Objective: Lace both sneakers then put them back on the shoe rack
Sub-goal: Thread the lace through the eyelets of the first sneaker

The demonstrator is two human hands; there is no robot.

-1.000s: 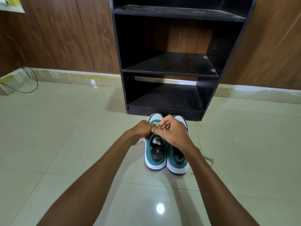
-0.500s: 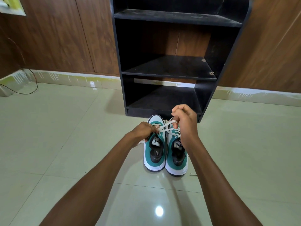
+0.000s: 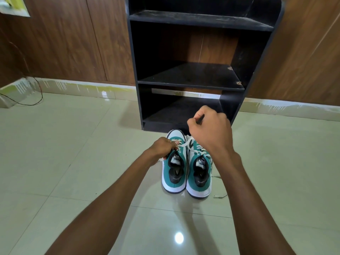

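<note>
Bright, sharp view; ceiling-light glare on glossy floor tiles (image 3: 179, 237), wide-angle bowing at edges.

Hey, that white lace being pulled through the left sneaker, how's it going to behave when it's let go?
The white lace probably goes limp once released: it runs straight only between the left hand and the raised right hand. It likely weighs little and may trail on the floor, like the loose end beside the right sneaker.
</note>
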